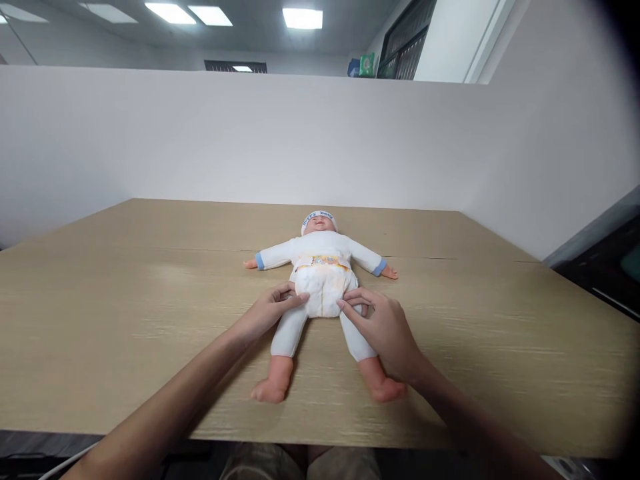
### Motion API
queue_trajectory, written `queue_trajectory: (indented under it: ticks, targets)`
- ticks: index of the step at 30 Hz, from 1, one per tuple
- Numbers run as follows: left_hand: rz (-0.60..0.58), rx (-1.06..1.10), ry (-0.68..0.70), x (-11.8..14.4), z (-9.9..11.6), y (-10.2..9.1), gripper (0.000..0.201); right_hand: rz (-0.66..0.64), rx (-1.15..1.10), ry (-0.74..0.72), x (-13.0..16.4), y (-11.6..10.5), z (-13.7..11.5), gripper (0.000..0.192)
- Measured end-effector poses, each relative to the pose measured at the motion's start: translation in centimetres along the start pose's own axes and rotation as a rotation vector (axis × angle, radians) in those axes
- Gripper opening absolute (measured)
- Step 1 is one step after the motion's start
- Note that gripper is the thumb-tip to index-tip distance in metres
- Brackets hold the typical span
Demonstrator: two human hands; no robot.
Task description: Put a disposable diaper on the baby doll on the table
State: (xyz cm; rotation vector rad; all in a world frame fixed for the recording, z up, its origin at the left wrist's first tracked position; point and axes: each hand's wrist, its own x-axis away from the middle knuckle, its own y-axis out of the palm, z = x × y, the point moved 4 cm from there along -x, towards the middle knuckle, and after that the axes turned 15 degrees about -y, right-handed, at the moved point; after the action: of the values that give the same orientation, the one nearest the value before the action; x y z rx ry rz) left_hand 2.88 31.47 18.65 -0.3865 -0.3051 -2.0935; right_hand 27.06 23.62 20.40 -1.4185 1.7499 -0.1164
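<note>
A baby doll (pixel 321 243) in a white suit with blue cuffs lies on its back, its head away from me and its arms spread. Around its hips is a white diaper (pixel 323 293) with a colourful band across the waist. My left hand (pixel 275 307) pinches the diaper's edge at the left leg, thumb on top. At the right leg, my right hand (pixel 377 320) has thumb and fingers closed on the opposite edge. Both bare feet of the doll point towards me.
The doll rests on a wide wooden table (pixel 150 333). A white partition wall (pixel 300 140) stands behind it and along the right. A dark screen-like object (pixel 605 253) is at the right edge. My knees (pixel 300 463) show below the table's front edge.
</note>
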Motion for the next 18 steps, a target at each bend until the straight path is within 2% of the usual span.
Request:
queue_trajectory:
  ticks: [2,4,7,9,11,14,18]
  targets:
    - [-0.010,-0.008,0.030,0.3,0.0,-0.3,0.051,0.042,0.109,-0.077,0.1,-0.7,-0.2,0.018]
    - [0.030,-0.069,0.091,0.8,0.1,-0.6,0.049,0.100,0.190,-0.170,0.0,-1.5,-0.4,0.020]
    - [0.253,-0.246,0.226,1.7,0.6,-1.4,0.045,0.138,0.190,-0.327,-0.9,-2.2,-0.1,0.027]
    - [0.429,-0.385,0.365,2.2,1.5,-1.8,0.040,0.086,0.142,-0.397,-1.9,-1.9,0.9,0.037]
    - [0.523,-0.525,0.512,2.1,2.5,-2.1,0.038,-0.002,0.076,-0.428,-3.0,-1.1,2.2,0.047]
    - [0.498,-0.711,0.680,0.6,3.7,-2.2,0.044,-0.128,0.002,-0.505,-4.4,0.2,4.2,0.052]
    - [0.325,-0.904,0.850,-2.1,3.8,-2.1,0.049,-0.186,0.033,-0.676,-5.1,0.9,5.5,0.056]
